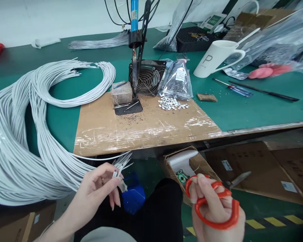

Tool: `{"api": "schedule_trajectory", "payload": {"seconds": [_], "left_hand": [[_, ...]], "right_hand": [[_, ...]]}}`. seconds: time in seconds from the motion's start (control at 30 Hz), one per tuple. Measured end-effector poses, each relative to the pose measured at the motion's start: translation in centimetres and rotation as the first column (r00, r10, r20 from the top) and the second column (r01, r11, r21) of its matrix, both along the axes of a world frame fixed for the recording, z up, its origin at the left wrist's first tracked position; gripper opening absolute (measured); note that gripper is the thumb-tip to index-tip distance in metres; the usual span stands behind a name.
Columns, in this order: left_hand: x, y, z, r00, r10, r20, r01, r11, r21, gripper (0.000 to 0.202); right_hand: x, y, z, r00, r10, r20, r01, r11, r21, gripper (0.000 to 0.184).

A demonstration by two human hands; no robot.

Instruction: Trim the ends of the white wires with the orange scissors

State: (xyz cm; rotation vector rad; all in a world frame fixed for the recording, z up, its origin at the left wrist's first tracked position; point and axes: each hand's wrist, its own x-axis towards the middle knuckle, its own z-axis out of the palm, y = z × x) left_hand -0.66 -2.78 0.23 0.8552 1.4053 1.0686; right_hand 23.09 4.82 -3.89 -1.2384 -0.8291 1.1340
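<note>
Red-handled scissors (217,205) are in my right hand (214,210). My fingers are wrapped around the handles, and the blade (239,179) points away to the right. My left hand (102,188) pinches a few white wire ends below the table's front edge. A crumpled translucent scrap (123,185) hangs at its fingertips; its material is unclear. Behind those fingers a fan of thin wire ends (125,161) sticks out. These run from the large coiled bundle of white wires (42,124) draped over the table's left side.
A soldering iron (134,50) stands upright on a stand over a cardboard sheet (141,134). Small white parts (172,102) lie beside a plastic bag (178,80) and a fan (147,77). A white mug (214,58) leans at right. Below are an open carton (204,161) and a blue bin (133,196).
</note>
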Motion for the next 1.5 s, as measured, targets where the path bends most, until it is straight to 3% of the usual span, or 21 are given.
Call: {"api": "schedule_trajectory", "payload": {"seconds": [0.1,0.2,0.27,0.4,0.47,0.57,0.7,0.83,0.9,0.97,1.07,1.23,1.37,1.5], "left_hand": [[0.2,0.0,-0.1,0.996,-0.055,0.073,0.06,0.995,-0.077,0.031],[0.4,-0.2,-0.3,0.996,-0.087,-0.016,0.084,0.989,-0.123,0.033],[0.5,-0.5,-0.3,0.993,-0.108,-0.057,0.1,0.987,-0.124,0.034],[0.7,-0.7,0.0,0.984,-0.158,-0.08,0.15,0.984,-0.095,0.034],[0.8,-0.7,0.3,0.983,-0.164,-0.084,0.16,0.986,-0.057,0.033],[1.2,-0.4,0.6,0.983,-0.175,-0.046,0.174,0.984,-0.029,0.034],[2.0,0.0,1.1,0.983,-0.172,-0.057,0.169,0.984,-0.055,0.034],[2.2,0.4,1.2,0.987,-0.149,-0.061,0.144,0.986,-0.078,0.032],[2.1,0.5,1.0,0.991,-0.104,-0.089,0.096,0.991,-0.092,0.029],[2.1,0.6,0.8,0.99,-0.059,-0.124,0.047,0.995,-0.092,0.026],[2.3,0.6,0.7,0.99,-0.021,-0.137,0.014,0.998,-0.059,0.027],[2.0,0.4,0.7,0.991,-0.001,0.134,0.013,0.996,-0.093,0.038],[1.4,0.4,0.6,0.954,0.012,0.299,0.023,0.993,-0.112,0.035],[1.1,0.5,0.6,0.943,-0.001,0.334,0.04,0.993,-0.11,0.034]], "right_hand": [[-0.8,-1.0,0.1,0.987,0.117,0.111,-0.112,0.992,-0.055,0.048],[-2.8,-2.0,1.0,0.949,0.262,0.176,-0.253,0.965,-0.073,0.025],[-4.3,-2.2,1.8,0.905,0.402,0.139,-0.394,0.915,-0.079,0.012],[-6.0,-1.9,2.3,0.814,0.575,0.078,-0.572,0.818,-0.063,0.004],[-6.2,-1.8,1.9,0.792,0.605,0.082,-0.605,0.796,-0.025,0.013],[-6.3,-2.2,0.9,0.795,0.6,0.092,-0.605,0.795,0.046,0.016],[-6.5,-2.6,-0.1,0.855,0.518,0.038,-0.519,0.85,0.086,0.02],[-6.2,-1.5,0.2,0.925,0.298,-0.235,-0.296,0.954,0.043,0.041],[-5.6,-0.8,0.4,0.943,0.186,-0.275,-0.184,0.982,0.034,0.044],[-4.9,-0.5,0.2,0.956,0.207,-0.208,-0.206,0.978,0.025,0.048],[-3.9,-0.8,-0.8,0.915,0.401,-0.031,-0.4,0.915,0.051,0.049],[-3.5,-1.7,-1.2,0.735,0.593,0.33,-0.636,0.771,0.031,0.039],[-4.4,-1.8,-0.4,0.626,0.596,0.503,-0.71,0.703,0.05,0.045],[-5.0,-1.7,-0.1,0.592,0.531,0.606,-0.711,0.698,0.082,0.043]]}}
